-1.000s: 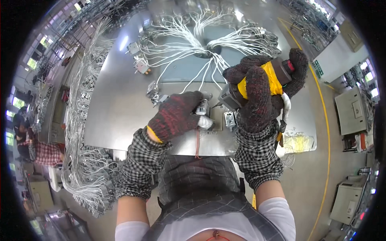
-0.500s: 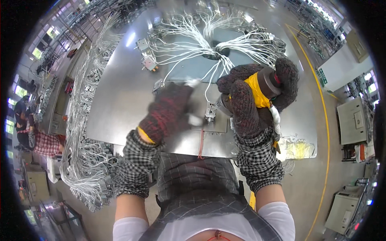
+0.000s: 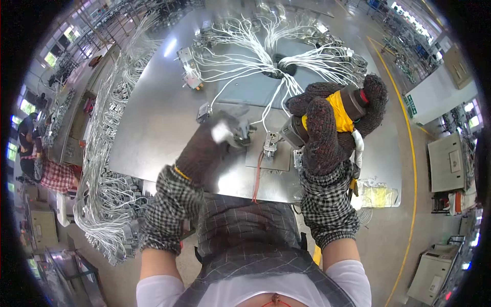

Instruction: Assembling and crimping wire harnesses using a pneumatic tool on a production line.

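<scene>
1. Left hand (image 3: 215,146), gloved and motion-blurred, has moved up the metal table (image 3: 153,117) and now pinches a small grey connector (image 3: 240,130).
2. Right hand (image 3: 327,130) stays clenched round the yellow power screwdriver (image 3: 327,115), its tip lowered toward the mounted terminal block (image 3: 270,143).
3. White wires (image 3: 266,61) fan out beyond; fastening appears under way.

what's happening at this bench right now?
A person in dark knit gloves and checked sleeve covers is working at a metal table spread with white wire harnesses. The right hand grips a yellow-and-grey power screwdriver, its nose angled down toward a small connector block on a plate near the table's front edge. The left hand is blurred, reaching to a small grey part beside that block. More wire bundles hang off the table's left side.
</scene>
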The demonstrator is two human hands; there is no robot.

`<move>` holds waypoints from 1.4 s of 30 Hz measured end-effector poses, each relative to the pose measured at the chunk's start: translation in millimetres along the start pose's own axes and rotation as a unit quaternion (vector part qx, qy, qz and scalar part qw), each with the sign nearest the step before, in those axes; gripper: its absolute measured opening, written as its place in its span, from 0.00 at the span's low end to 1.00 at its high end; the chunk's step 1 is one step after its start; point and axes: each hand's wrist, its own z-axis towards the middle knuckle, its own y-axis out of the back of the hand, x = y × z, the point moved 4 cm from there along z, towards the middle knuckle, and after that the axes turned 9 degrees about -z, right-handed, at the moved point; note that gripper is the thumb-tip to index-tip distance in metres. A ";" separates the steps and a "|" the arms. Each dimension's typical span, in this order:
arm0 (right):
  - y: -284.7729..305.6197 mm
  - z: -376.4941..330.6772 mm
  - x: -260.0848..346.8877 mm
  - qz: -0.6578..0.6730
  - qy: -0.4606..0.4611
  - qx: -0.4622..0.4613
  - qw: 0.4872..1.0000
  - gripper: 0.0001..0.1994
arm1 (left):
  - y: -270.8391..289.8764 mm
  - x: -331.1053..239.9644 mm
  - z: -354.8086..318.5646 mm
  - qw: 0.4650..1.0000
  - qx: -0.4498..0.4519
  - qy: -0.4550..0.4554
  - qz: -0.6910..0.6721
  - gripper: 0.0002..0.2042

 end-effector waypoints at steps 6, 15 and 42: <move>9.1 9.2 1.6 0.019 0.025 0.011 0.999 0.34 | -6.9 15.9 -10.5 0.981 -0.121 -0.153 0.021 0.21; 29.6 19.1 17.2 -0.033 0.057 -0.102 0.993 0.34 | -48.0 -14.6 10.1 0.926 0.014 -0.203 0.319 0.32; -5.9 -10.1 6.8 -0.051 0.027 -0.026 0.998 0.39 | 14.6 -44.5 169.4 0.717 -0.020 -0.152 0.681 0.47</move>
